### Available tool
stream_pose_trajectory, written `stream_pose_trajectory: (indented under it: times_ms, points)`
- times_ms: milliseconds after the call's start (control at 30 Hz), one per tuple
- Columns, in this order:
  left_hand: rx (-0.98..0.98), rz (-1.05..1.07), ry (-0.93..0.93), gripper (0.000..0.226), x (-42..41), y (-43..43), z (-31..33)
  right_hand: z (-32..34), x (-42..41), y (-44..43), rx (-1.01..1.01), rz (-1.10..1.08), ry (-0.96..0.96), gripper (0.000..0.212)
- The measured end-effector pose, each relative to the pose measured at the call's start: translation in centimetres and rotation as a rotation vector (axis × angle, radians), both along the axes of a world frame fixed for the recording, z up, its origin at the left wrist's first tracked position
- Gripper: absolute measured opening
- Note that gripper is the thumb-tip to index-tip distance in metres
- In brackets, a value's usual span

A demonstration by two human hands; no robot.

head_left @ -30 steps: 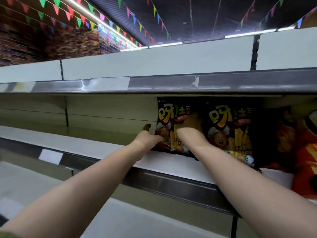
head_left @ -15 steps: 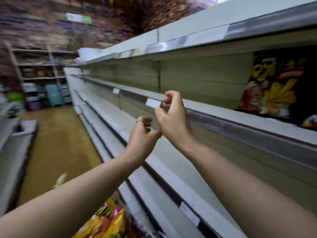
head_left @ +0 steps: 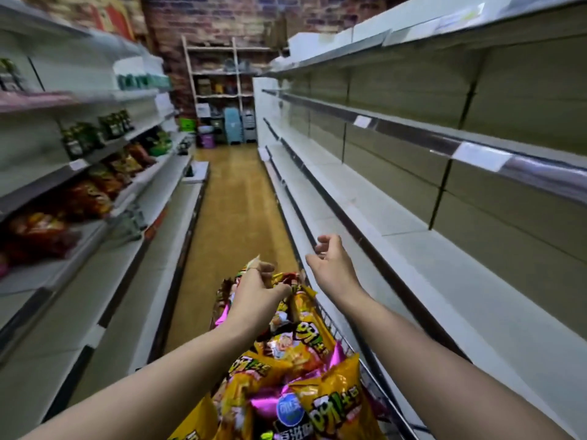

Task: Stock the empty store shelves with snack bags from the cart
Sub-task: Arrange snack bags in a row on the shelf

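Running along the aisle, white metal store shelves (head_left: 444, 249) flank a wire cart (head_left: 370, 376) heaped with yellow and pink snack bags (head_left: 301, 360); left hand (head_left: 257, 290) curls over them, grip unclear; right hand (head_left: 330, 265) hovers loosely curled, empty.

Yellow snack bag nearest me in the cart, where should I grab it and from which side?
Pinch the flat sealed top edge of the yellow snack bag, coming from above. It lies uppermost in the cart, face up and puffed in the middle, so the flat seam likely gives the firmest hold.
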State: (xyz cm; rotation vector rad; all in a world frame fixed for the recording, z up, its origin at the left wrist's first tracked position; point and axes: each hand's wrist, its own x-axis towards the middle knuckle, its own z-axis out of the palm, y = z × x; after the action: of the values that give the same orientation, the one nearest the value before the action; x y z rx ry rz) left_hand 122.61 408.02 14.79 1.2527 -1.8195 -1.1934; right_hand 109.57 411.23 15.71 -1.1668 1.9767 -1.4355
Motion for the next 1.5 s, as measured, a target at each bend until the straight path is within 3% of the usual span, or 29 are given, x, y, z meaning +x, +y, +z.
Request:
stream_pose_trajectory:
  times_ms: [267,567,833,1067,1333,1500]
  points:
    - [0.218,0.049,-0.032,0.036,1.1,-6.6,-6.3,-8.8,0.1,-7.5,0.288,-0.016,-0.082,0.039]
    - [0.448,0.191,0.029,0.039,-0.1,-10.7,-14.1,-20.1,-2.4,-15.0,0.533,-0.009,-0.256,0.093]
    - [0.562,0.274,-0.02,0.038,-0.1,-11.4,-19.0,-25.8,-2.4,-19.3,0.664,0.013,-0.186,0.103]
    - [0.581,0.249,0.006,0.035,-0.7,-11.8,-18.7,-24.4,-2.9,-19.2,0.691,0.014,0.001,0.081]
    - [0.52,0.163,0.0,0.045,-1.8,-10.5,-16.4,-17.9,-5.3,-14.5,0.518,-0.043,-0.033,0.073]
    - [0.442,0.074,0.07,0.081,-2.0,-9.4,-13.2,-12.7,-5.1,-9.1,0.327,0.001,-0.169,0.072]
